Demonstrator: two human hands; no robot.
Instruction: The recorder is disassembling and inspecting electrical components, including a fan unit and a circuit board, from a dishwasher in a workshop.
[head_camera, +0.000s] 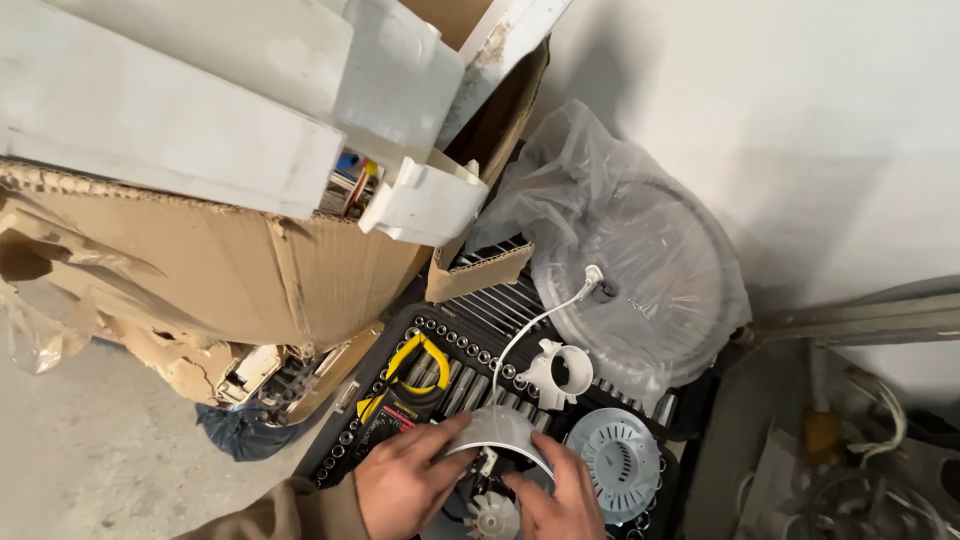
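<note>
two hands, one white housing

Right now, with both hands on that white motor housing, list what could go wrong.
1. The white cord runs from the white housing up to the bagged round part; lifting the housing could tug it.
2. The left hand and right hand work over the open socket set, so loose bits may drop among the sockets.
3. The small fan wheel sits close to the fingers and might get knocked.
</note>
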